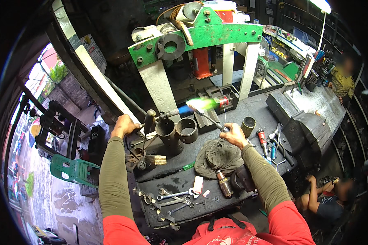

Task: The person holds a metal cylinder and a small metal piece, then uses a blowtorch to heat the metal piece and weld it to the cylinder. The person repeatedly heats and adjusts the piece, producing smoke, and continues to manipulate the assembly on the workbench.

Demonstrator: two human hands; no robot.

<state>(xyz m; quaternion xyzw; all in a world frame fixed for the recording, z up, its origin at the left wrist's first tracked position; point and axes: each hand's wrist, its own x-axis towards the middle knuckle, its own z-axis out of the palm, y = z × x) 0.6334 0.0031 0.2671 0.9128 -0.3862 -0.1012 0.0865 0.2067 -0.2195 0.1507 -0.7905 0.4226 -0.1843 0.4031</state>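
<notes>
Head view: one torch (170, 113) throws one flame (206, 103) toward one red-ringed part (223, 101) on the bench (251, 105). The left hand (124, 125) curls near the torch — its hold unclear. The right hand (234, 135) grips one rod (212, 120), tip by the flame — two open cylinders (176, 143) stand side by side between the hands.

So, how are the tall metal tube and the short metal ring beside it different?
The tall metal tube is longer than the short metal ring. The tube stands nearer the left hand than the ring. The tube looks dark inside; the ring lighter. Both are round and hollow.
</notes>
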